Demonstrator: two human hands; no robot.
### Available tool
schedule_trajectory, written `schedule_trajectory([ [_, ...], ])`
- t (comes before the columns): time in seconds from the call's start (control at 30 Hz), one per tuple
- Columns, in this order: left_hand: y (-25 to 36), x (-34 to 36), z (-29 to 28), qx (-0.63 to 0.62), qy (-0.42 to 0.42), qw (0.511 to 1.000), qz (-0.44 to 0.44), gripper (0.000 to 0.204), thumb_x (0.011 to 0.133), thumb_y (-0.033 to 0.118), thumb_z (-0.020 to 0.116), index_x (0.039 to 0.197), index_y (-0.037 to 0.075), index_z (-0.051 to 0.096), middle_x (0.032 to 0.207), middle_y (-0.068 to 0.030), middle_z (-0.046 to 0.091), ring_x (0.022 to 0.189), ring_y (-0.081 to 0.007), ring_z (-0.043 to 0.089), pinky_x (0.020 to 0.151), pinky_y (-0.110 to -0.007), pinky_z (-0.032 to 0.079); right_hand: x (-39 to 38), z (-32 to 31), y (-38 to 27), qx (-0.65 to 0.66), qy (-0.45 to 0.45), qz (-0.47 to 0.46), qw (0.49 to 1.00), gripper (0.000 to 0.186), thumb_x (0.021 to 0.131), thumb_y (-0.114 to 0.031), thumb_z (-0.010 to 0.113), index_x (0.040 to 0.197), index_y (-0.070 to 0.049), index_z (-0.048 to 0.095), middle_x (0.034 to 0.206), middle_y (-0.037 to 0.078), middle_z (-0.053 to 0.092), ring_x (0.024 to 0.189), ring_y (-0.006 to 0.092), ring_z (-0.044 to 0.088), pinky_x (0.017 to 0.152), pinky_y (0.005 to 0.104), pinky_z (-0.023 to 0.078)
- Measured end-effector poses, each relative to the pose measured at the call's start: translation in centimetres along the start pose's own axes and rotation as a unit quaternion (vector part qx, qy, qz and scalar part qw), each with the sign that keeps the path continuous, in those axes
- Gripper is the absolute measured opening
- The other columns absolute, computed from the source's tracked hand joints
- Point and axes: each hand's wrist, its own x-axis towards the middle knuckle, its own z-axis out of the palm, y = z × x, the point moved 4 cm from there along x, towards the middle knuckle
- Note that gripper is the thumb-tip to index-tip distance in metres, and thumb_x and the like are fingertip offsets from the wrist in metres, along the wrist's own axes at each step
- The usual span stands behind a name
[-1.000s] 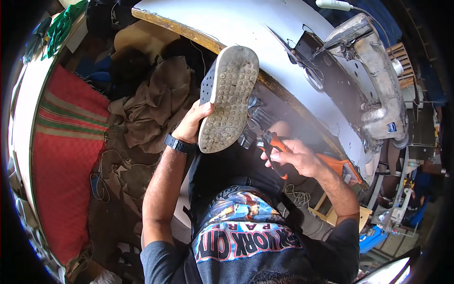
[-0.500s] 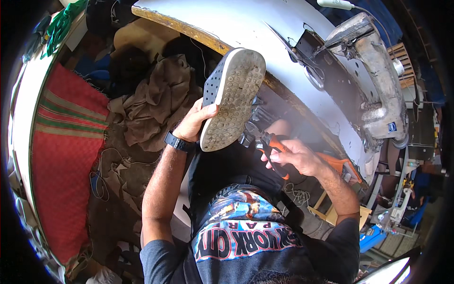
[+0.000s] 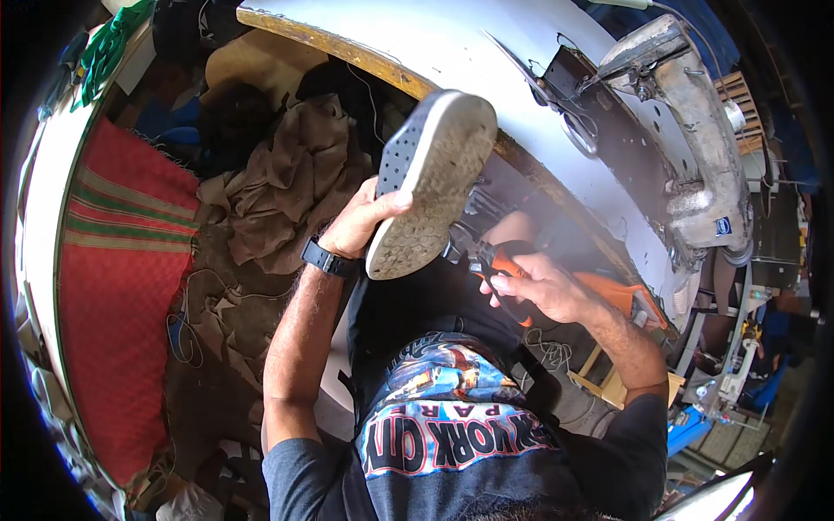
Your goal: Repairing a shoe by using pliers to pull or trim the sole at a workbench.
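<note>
My left hand (image 3: 367, 217) grips a shoe (image 3: 439, 178) by its side, thumb across the edge of the sole. The shoe has a dark upper dotted with holes and a pale, dirty, studded sole that faces me; it is held up in the air, tilted. To the right, my right hand (image 3: 546, 288) is closed around orange-and-black handled pliers (image 3: 504, 263). Their metal jaws point left toward the lower part of the shoe and appear apart from it. My fingers partly cover the handles.
Beyond the shoe is a white table (image 3: 365, 30) with a worn wooden edge. Scissors (image 3: 573, 130) lie on it beside a grey sewing machine (image 3: 695, 130). Brown cloth (image 3: 291, 178) is heaped at left, near a red striped cloth (image 3: 126, 304). Cord (image 3: 547, 352) lies below my right hand.
The shoe has turned slightly and its toe end has shifted a little right. The pliers have turned slightly in my right hand, which stays nearly in place.
</note>
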Motion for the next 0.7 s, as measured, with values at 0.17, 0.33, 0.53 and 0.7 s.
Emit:
schedule_trajectory([
  [0.17,0.8,0.0,1.2,0.163,0.006,0.986,-0.023,0.085,0.075,0.048,0.080,0.131,-0.009,0.048,0.120,-0.0174,0.060,0.113,-0.0218,0.055,0.099,-0.036,0.044,0.3,1.1,1.6,0.021,0.002,0.032,0.999,0.036,0.097,-0.032,0.060,0.098,0.003,0.065,0.081,0.005,0.065,0.075,0.0101,0.061,0.068,0.0269,0.049],
  [0.33,-0.5,0.4,1.0,0.080,0.008,0.997,-0.024,0.076,0.080,0.044,0.076,0.130,-0.006,0.050,0.116,-0.0149,0.063,0.105,-0.0200,0.059,0.095,-0.035,0.047,0.3,1.8,3.3,-0.014,0.053,-0.040,0.998,0.032,0.098,-0.033,0.058,0.095,-0.001,0.063,0.082,0.002,0.064,0.074,0.0093,0.061,0.066,0.0257,0.048],
  [0.53,-1.8,0.2,1.9,-0.225,-0.011,0.974,-0.021,0.071,0.088,0.046,0.067,0.137,-0.002,0.049,0.126,-0.0173,0.062,0.109,-0.0255,0.064,0.095,-0.040,0.052,-0.4,2.2,2.1,-0.147,0.198,-0.235,0.940,0.030,0.093,-0.028,0.066,0.092,0.002,0.061,0.079,0.018,0.063,0.072,0.0366,0.063,0.067,0.0409,0.050],
  [0.7,-3.3,0.2,2.7,-0.344,-0.033,0.938,-0.034,0.073,0.091,0.053,0.062,0.140,0.001,0.047,0.131,-0.0164,0.061,0.113,-0.0271,0.063,0.098,-0.041,0.051,-0.1,2.8,0.2,-0.232,0.274,-0.358,0.862,0.038,0.090,-0.024,0.069,0.111,0.005,0.060,0.085,0.017,0.064,0.073,0.0318,0.065,0.065,0.0397,0.051],
])
